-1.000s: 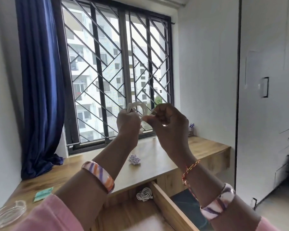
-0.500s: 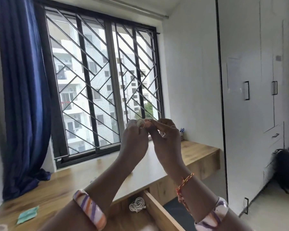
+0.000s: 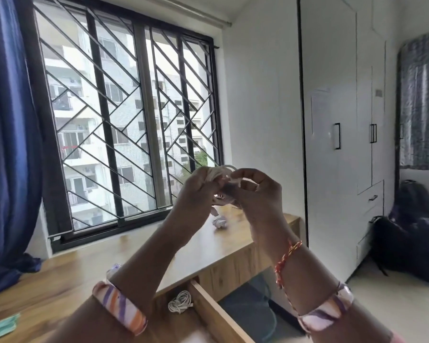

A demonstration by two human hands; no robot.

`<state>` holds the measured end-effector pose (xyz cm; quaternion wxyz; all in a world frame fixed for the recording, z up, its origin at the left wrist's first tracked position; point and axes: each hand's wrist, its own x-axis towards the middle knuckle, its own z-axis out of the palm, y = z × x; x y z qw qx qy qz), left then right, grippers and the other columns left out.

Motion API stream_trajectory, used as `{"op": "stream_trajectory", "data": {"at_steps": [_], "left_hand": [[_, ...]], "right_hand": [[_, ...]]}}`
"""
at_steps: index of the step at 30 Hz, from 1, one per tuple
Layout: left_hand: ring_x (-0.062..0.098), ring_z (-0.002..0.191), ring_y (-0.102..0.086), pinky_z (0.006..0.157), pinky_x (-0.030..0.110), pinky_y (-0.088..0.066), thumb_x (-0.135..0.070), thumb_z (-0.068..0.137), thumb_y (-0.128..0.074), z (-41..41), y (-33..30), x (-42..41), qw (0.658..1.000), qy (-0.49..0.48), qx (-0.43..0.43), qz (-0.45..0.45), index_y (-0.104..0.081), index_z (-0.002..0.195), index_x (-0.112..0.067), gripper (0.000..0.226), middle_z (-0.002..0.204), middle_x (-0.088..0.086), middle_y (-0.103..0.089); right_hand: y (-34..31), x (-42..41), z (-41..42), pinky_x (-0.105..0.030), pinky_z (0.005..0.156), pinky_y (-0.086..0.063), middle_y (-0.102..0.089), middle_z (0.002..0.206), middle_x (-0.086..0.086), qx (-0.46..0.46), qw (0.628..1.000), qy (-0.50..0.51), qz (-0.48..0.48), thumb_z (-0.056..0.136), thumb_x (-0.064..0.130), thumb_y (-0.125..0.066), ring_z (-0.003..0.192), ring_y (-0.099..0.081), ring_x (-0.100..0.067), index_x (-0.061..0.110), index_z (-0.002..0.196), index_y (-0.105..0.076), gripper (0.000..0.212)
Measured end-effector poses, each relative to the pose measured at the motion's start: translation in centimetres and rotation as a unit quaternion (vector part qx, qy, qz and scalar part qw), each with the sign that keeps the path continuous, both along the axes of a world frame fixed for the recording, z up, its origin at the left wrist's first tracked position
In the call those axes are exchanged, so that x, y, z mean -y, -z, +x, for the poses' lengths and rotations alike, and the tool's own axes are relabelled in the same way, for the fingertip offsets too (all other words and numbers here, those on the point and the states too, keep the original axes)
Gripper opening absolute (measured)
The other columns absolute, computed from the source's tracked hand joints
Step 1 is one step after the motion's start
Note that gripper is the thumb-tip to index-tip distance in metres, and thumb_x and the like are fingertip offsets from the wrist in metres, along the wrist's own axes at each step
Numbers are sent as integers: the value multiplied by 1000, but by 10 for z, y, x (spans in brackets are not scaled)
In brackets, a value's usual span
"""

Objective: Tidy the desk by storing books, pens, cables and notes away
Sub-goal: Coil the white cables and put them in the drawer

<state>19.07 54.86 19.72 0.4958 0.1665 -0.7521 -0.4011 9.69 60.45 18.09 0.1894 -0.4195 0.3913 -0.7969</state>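
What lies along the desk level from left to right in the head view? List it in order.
Blue curtain → green note → coiled cable in the open drawer → crumpled paper → white wardrobe → dark backpack.

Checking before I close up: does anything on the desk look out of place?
Yes. A crumpled paper ball lies loose on the wooden desk, and a green slip sits at its near left edge. The drawer is open, holding a coiled white cable.

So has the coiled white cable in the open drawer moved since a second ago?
No. The coiled cable lies in the same back right corner of the drawer; only the camera view has shifted.
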Motion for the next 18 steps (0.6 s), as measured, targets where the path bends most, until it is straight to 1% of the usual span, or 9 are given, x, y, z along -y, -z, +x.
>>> {"op": "stream_trajectory", "data": {"at_steps": [2, 4, 5, 7, 9, 12, 14, 16, 18], "left_hand": [[3, 57, -59, 46, 19, -45, -6, 93, -48, -4, 2, -6, 999, -17, 14, -36, -56, 82, -17, 17, 73, -1, -60], [1, 51, -57, 42, 11, -41, -6, 92, -48, -6, 6, -10, 996, -52, 21, -73, -53, 81, -17, 17, 72, -3, -58], [3, 51, -58, 41, 12, -41, -7, 92, -48, -6, 7, -14, 993, -70, 29, -88, -52, 81, -19, 17, 72, -4, -58], [12, 56, -61, 48, 24, -50, -9, 91, -47, -10, 9, -19, 989, -90, 38, -111, -52, 81, -21, 16, 76, -1, -61], [23, 68, -64, 63, 41, -56, -8, 88, -47, -15, 10, -24, 988, -95, 31, -117, -55, 87, -17, 12, 81, 6, -64], [28, 77, -65, 70, 51, -54, -18, 82, -49, -22, 12, -30, 989, -84, 25, -121, -59, 86, -18, 11, 81, 8, -66], [25, 73, -64, 70, 48, -53, -29, 83, -56, -24, 11, -35, 987, -90, 33, -130, -60, 82, -15, 15, 75, 5, -65], [17, 61, -58, 58, 35, -50, -41, 78, -65, -29, 9, -36, 988, -101, 23, -115, -58, 75, -14, 28, 65, -1, -60], [9, 52, -49, 48, 22, -39, -44, 75, -67, -33, 6, -36, 982, -145, 14, -116, -53, 67, -17, 32, 57, -8, -52]], "right_hand": [[-1, 0, -6, -27, 51, -51, -71, 70, -7, -3, 998, 65, 9, 55, 7, -84, 55, -65, -18, 19, 75, -64, 30], [1, 0, -8, -39, 60, -58, -72, 75, -6, -53, 991, 120, 28, 48, 21, -85, 65, -70, -24, 26, 87, -58, 47], [2, 0, -8, -43, 64, -59, -72, 77, -4, -83, 986, 142, 38, 49, 24, -84, 69, -70, -23, 27, 92, -54, 53], [3, -1, -10, -41, 69, -59, -68, 78, 5, -129, 972, 191, 49, 60, 21, -83, 72, -69, -14, 27, 100, -50, 52], [2, -3, -12, -33, 71, -58, -67, 81, 5, -152, 958, 238, 41, 66, 19, -81, 74, -66, -8, 25, 106, -54, 49], [2, -6, -16, -10, 64, -48, -72, 92, -1, -188, 930, 312, 43, 72, 17, -75, 78, -65, -9, 20, 112, -59, 43], [5, -7, -18, -8, 62, -47, -73, 94, -3, -213, 915, 340, 47, 75, 11, -71, 80, -67, -12, 17, 111, -62, 38], [7, -9, -20, -16, 63, -53, -74, 89, -3, -251, 901, 351, 40, 76, 9, -70, 77, -68, -13, 14, 104, -66, 28], [5, -13, -17, -12, 57, -48, -71, 77, 5, -286, 890, 353, 45, 79, 13, -67, 67, -65, -7, 16, 92, -69, 13]]}}
